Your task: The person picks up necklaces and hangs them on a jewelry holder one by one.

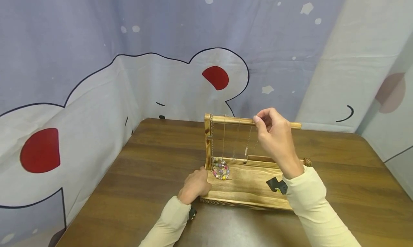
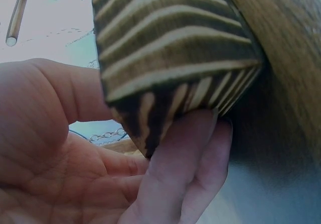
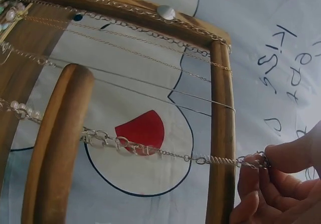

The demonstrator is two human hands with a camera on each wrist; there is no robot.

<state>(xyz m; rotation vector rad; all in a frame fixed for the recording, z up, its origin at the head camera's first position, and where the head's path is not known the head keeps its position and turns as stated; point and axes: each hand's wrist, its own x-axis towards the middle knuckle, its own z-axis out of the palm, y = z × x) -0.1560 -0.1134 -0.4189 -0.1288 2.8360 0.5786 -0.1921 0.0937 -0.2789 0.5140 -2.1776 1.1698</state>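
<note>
A wooden jewelry stand (image 1: 245, 186) with an upright post and a top bar (image 1: 232, 120) stands on the table. My left hand (image 1: 195, 184) grips the left end of its base; the left wrist view shows fingers curled round a striped wooden corner (image 2: 175, 48). At the top bar, my right hand (image 1: 275, 136) pinches the end of a silver chain (image 3: 170, 154) with pearl-like beads (image 3: 25, 108). That chain lies across the bar, its lower part hanging down. Several thin chains (image 1: 224, 139) hang to its left, and colorful beads (image 1: 221, 171) cluster low beside the post.
The brown wooden table (image 1: 161, 146) reaches past the stand on both sides. Behind it hangs a patterned curtain (image 1: 167, 85) with white shapes and red patches. A lower wooden rod (image 1: 306, 162) runs along the back of the base.
</note>
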